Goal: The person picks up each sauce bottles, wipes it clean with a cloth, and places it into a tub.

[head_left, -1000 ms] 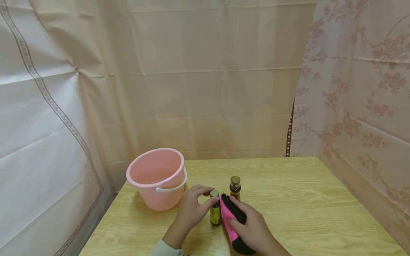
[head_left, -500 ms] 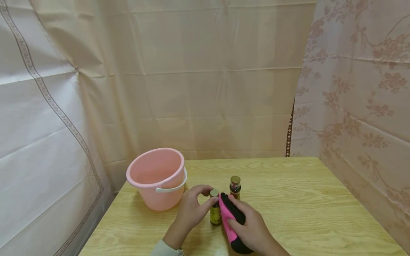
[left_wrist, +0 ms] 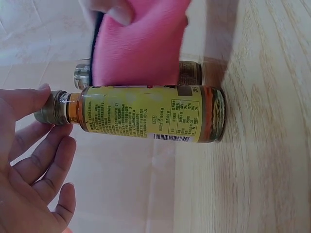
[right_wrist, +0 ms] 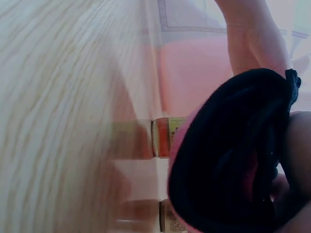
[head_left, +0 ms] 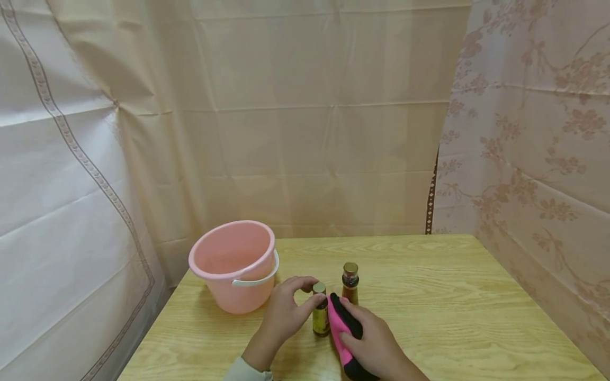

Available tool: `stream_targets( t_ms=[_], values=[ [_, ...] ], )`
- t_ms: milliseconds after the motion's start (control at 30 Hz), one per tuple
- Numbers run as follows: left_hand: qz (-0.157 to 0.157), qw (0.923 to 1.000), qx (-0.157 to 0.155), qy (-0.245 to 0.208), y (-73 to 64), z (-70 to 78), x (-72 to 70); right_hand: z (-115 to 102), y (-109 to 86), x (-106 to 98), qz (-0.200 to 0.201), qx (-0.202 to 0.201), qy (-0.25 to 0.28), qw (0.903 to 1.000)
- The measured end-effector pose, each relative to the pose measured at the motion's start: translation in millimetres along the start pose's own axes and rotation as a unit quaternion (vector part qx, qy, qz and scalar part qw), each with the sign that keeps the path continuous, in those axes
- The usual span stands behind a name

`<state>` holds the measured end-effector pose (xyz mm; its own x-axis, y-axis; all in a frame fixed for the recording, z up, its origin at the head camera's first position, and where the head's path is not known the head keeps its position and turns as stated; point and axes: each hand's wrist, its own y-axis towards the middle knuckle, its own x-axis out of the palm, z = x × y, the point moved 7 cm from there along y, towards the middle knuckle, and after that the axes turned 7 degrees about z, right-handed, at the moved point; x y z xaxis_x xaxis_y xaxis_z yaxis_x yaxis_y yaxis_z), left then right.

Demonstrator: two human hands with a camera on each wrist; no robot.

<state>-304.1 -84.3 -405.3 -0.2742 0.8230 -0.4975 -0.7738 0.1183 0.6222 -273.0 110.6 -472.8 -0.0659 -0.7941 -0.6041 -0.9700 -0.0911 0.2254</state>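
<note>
A small glass bottle (head_left: 321, 320) with a yellow label and a gold-green cap stands upright on the table. My left hand (head_left: 287, 309) pinches its cap and neck between thumb and fingers, as the left wrist view shows up close. My right hand (head_left: 376, 338) grips a soft pink and black cloth (head_left: 337, 325), its pink side up against the bottle's label (left_wrist: 136, 109). In the right wrist view the cloth's dark side (right_wrist: 228, 155) bulges like a pouch and covers most of the bottle. A second bottle (head_left: 350, 280) with a gold cap stands just behind the cloth.
A pink bucket (head_left: 233, 296) with a white handle (head_left: 257, 282) stands at the left of the wooden table (head_left: 452, 296). Curtains (head_left: 310, 132) hang behind the table and along both sides.
The cloth in my right hand has shifted slightly up and then back down along the bottle's side. My left hand and the bottle have stayed in place.
</note>
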Motion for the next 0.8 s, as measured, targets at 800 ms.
stream_targets(
  t_ms=[800],
  values=[
    [0.001,0.9999,-0.015,-0.002,-0.5,-1.6,0.5,0.7,-4.8,7.2,-0.020,-0.018,-0.114,0.9930]
  ],
)
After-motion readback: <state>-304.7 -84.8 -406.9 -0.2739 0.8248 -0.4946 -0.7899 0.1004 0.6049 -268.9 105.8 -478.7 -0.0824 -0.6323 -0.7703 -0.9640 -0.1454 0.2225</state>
